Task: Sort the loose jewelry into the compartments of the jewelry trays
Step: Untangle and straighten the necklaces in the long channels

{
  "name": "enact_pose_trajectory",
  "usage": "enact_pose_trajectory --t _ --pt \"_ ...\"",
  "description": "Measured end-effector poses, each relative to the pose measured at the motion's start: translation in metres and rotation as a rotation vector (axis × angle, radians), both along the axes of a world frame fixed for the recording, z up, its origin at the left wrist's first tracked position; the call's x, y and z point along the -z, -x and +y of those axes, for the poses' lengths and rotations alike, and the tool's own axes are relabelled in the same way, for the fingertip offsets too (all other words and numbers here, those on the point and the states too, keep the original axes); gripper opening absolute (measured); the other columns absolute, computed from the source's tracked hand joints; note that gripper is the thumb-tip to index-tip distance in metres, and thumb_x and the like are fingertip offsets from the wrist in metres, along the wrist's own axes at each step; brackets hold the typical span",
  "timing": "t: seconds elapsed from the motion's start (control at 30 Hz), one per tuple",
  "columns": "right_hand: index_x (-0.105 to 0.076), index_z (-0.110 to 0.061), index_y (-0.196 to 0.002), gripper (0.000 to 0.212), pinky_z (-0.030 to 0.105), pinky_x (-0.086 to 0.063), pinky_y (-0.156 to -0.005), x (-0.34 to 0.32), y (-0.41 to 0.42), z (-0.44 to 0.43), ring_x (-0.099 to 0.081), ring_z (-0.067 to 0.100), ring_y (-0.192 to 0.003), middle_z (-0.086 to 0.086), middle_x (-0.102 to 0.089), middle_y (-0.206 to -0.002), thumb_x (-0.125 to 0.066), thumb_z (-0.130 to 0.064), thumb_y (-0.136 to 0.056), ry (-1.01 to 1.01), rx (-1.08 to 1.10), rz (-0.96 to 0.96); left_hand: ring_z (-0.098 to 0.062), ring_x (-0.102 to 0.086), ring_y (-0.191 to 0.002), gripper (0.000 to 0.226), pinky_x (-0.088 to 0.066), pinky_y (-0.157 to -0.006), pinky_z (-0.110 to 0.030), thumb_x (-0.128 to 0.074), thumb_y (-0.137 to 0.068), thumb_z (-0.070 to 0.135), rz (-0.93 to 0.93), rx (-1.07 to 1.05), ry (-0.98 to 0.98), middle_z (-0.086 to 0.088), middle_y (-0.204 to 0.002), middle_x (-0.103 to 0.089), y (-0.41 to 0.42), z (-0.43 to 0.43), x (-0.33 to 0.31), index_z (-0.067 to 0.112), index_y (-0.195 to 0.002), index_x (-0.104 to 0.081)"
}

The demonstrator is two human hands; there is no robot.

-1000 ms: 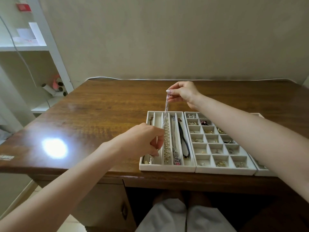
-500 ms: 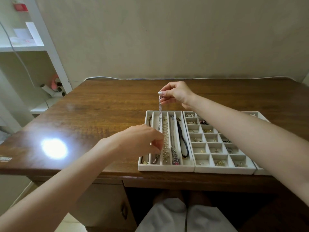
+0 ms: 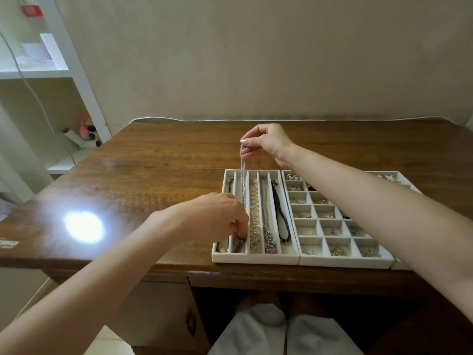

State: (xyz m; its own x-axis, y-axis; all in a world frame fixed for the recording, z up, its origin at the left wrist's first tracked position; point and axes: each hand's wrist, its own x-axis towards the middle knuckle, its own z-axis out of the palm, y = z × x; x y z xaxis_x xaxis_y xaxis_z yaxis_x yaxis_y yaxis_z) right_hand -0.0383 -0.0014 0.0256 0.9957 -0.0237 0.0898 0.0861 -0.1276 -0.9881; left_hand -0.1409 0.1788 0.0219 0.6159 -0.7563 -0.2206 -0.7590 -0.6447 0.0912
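While my right hand (image 3: 266,143) pinched the top of the silver chain (image 3: 242,180) between thumb and fingers (image 3: 247,142) above the far rim of the long-slot tray (image 3: 256,259), the chain hung taut down into the second slot from the left. My left hand (image 3: 217,216) was curled over the near end of that slot, its fingers (image 3: 242,224) pinching the chain's low end close to the slot floor. Whatever hangs on that end was too blurred to make out. The tray sat on the bench (image 3: 153,175), touching the grid tray (image 3: 345,262) on its right. I judged the step to be laying the chain straight along its slot. To do that well, I would anchor the low end with the left hand and lower the right hand slowly along the slot line. That should let the links settle in a single run, without bunching or drifting over the divider onto the pearl strand (image 3: 254,216) next door. Only once the chain lay flat would I loosen both pinches.
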Motion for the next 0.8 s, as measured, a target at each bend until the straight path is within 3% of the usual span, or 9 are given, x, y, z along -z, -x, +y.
enact_pose_trajectory --t 0.2,0.37,0.53,0.67,0.8 --pt "-0.059 0.001 -0.082 0.008 0.029 -0.059 -0.06 0.001 -0.004 0.0 -0.069 0.021 -0.061 0.018 -0.064 -0.075 -0.061 0.008 -0.085 -0.02 0.03 -0.01 -0.005 -0.052 -0.102 0.034 -0.044 -0.09 -0.024 -0.041 -0.092 0.007 0.039 -0.02 0.006 0.011 -0.108 -0.061 0.004 -0.001 -0.003 0.023 -0.107 -0.067" --pt "-0.06 0.005 -0.087 0.005 0.027 -0.059 -0.057 0.006 -0.001 0.0 -0.069 0.022 -0.064 0.019 -0.065 -0.077 -0.061 0.009 -0.085 0.032 -0.021 0.022 -0.01 -0.057 -0.097 0.031 -0.048 -0.087 -0.033 -0.042 -0.09 0.007 0.061 -0.023 0.01 0.01 -0.101 -0.066 0.003 -0.002 -0.001 0.022 -0.1 -0.067" --pt "-0.061 0.007 -0.093 0.008 0.029 -0.06 -0.063 0.015 -0.001 0.001 -0.069 0.023 -0.068 0.02 -0.066 -0.08 -0.06 0.008 -0.086 0.148 -0.059 0.06 -0.008 -0.055 -0.096 0.029 -0.048 -0.087 -0.031 -0.043 -0.09 0.007 0.076 -0.026 0.019 0.012 -0.098 -0.063 0.001 -0.002 0.0 0.023 -0.097 -0.066" --pt "-0.064 0.004 -0.086 0.004 0.024 -0.058 -0.058 0.02 -0.003 0.002 -0.067 0.02 -0.066 0.017 -0.066 -0.077 -0.064 0.007 -0.083 0.247 -0.053 0.065 -0.012 -0.055 -0.088 0.02 -0.048 -0.082 -0.032 -0.044 -0.089 0.007 0.046 -0.046 0.081 0.01 -0.088 -0.059 -0.002 -0.001 0.0 0.02 -0.085 -0.059" --pt "-0.072 -0.007 -0.081 0.004 0.017 -0.05 -0.057 0.026 -0.003 0.003 -0.062 0.01 -0.07 0.004 -0.068 -0.077 -0.073 -0.005 -0.079 0.471 -0.017 -0.005 -0.012 -0.052 -0.085 0.016 -0.047 -0.076 -0.026 -0.043 -0.09 0.008 -0.067 -0.163 0.228 0.005 -0.091 -0.059 -0.012 0.0 0.002 0.016 -0.09 -0.058"
